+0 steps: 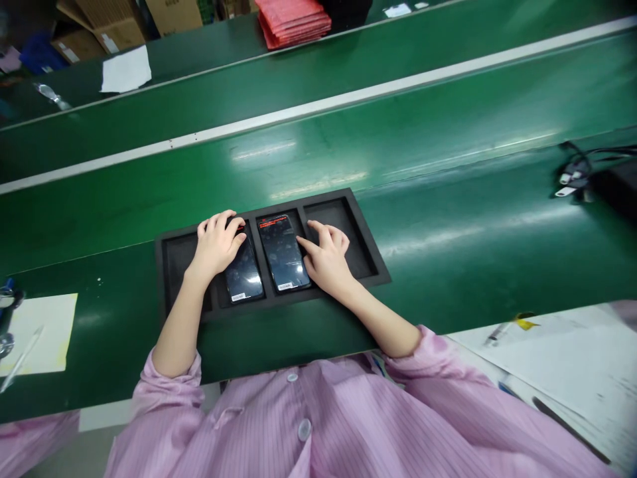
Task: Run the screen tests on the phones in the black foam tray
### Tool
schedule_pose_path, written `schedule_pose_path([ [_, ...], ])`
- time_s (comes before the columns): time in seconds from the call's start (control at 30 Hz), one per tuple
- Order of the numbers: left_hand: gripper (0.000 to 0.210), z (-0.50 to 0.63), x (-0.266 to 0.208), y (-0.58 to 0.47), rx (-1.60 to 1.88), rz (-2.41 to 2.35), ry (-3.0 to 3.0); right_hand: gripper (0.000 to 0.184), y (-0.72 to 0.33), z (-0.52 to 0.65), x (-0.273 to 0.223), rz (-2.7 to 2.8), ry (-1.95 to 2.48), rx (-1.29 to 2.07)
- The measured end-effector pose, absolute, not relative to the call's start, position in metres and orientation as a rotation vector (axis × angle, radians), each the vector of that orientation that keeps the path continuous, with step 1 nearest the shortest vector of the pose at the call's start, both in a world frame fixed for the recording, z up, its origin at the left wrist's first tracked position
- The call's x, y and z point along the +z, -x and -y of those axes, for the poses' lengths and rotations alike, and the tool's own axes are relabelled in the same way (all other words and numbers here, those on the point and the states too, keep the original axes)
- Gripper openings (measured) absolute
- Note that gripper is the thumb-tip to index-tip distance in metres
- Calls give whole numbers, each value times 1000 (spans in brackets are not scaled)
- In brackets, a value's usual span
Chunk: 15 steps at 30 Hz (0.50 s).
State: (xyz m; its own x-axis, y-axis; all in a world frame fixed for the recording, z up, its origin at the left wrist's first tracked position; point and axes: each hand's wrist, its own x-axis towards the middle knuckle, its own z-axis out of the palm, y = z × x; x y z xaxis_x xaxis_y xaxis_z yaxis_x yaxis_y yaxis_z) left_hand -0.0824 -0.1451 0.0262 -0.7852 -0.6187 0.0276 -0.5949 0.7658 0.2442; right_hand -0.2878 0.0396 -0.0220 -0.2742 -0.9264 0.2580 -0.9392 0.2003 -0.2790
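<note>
A black foam tray (286, 302) with several compartments lies at a slant on the green table, and two smartphones rest face up in its middle compartments. My left hand (217, 244) is over the top left of the left smartphone (245, 269), its fingers apart and bent, covering part of that screen. Beside the right smartphone (283, 252) is my right hand (326, 257), its index finger stretched to the phone's right edge and the other fingers loosely bent. Both screens are dark with red text at the top and a white label at the bottom. Neither hand grips a phone.
Black cables (577, 169) lie at the right by a dark box. Papers (562, 358) and a syringe-like tube (497, 334) are at the lower right. At the left is a yellowish sheet (42, 332) with a pen. Red packets (293, 23) and cardboard boxes (174, 14) stand behind.
</note>
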Motion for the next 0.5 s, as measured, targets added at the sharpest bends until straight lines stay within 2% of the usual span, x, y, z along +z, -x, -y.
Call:
schedule_pose_path([
  [0.2,31,133,27,88,-314,2824,-1047,38,286,-40,-22,2345,-1843,599],
  [0.5,59,115,22,99,-365,2766,-1334,40,289,-41,-24,2400,-1860,724],
])
